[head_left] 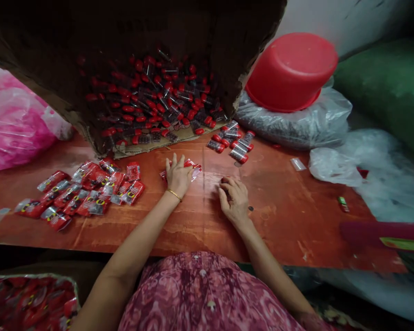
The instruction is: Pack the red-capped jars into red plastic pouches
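Note:
My left hand [178, 175] lies on a small stack of red and clear packets [194, 168] on the red-brown table [279, 207], fingers pressed down on them. My right hand [233, 196] rests close beside it, fingers curled around a small red-tipped item that is mostly hidden. Several clear tubes with red caps [235, 143] lie just beyond my hands. More of them fill a tipped cardboard box [152, 101] at the back. A spread of filled red packets [86, 193] lies to the left.
An upturned red basin [291, 69] sits on a clear plastic bag [296, 124] at the back right. A pink bag [14, 124] is at the left, crumpled clear plastic [365, 170] at the right, and a bin of red packets [31, 301] at the lower left.

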A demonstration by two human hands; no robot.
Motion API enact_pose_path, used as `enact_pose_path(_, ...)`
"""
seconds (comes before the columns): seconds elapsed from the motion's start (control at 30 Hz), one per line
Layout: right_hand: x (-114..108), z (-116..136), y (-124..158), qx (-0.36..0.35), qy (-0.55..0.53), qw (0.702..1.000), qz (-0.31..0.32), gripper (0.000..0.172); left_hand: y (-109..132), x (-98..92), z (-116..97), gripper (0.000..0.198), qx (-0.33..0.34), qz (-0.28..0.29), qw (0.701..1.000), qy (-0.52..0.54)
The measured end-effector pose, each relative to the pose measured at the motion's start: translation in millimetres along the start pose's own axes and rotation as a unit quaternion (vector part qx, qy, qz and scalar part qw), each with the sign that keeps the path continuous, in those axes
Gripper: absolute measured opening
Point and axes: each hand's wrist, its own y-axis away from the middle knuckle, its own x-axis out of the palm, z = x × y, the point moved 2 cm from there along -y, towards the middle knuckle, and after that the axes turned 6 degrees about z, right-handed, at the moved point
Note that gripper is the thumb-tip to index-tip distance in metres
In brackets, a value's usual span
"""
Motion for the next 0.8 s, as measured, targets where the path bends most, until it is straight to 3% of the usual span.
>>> enact_pose_path(0.1, 7.5, 16.3, -12.1, 0.095, -0.159, 0.983, 0.009, 0.025, 10.1, -17.0, -11.3, 0.026, 0.005, -0.037, 0.999, 0.033)
enact_pose_path(0.23, 24.3, 35.4, -34.5, 0.189, -0.381, 0.904, 0.035, 0.033, 25.9, -31.7, -25.9, 0.025, 0.044, -0.068, 0.994, 0.068)
enact_pose_path(0.33, 28.0, 41.7, -42.6, 0.197, -0.420, 0.885, 0.044, 0.034, 38.0, -32.8, -27.7, 0.029, 0.031, -0.088, 0.986, 0.137)
enact_pose_path(0.4, 25.5, 41.5, -40.8, 0.196, -0.410, 0.891, 0.022, 0.036, 45.2, -29.4, -24.7, 0.037, -0.029, -0.081, 0.967, 0.241)
enact_pose_path(0.47, 21.5, 40.5, -35.4, 0.192, -0.384, 0.903, -0.010, 0.037, 51.0, -21.6, -23.4, 0.040, -0.107, -0.009, 0.917, 0.385)
enact_pose_path(0.53, 19.4, 41.2, -29.1, 0.184, -0.354, 0.917, -0.025, 0.038, 55.6, -12.8, -27.1, 0.043, -0.172, 0.085, 0.829, 0.525)
enact_pose_path(0.57, 19.6, 42.7, -26.2, 0.180, -0.344, 0.921, -0.024, 0.037, 57.2, -9.5, -30.2, 0.044, -0.197, 0.111, 0.781, 0.582)
enact_pose_path(0.63, 22.7, 47.2, -21.1, 0.176, -0.339, 0.924, -0.008, 0.036, 58.8, -5.6, -36.0, 0.044, -0.237, 0.103, 0.704, 0.662)
enact_pose_path(0.7, 27.3, 51.8, -17.1, 0.175, -0.346, 0.922, 0.011, 0.035, 59.1, -3.8, -39.4, 0.044, -0.259, 0.064, 0.664, 0.698)
enact_pose_path(0.8, 29.5, 53.6, -12.5, 0.171, -0.346, 0.921, 0.046, 0.037, 58.9, -2.6, -39.1, 0.043, -0.278, 0.040, 0.648, 0.708)
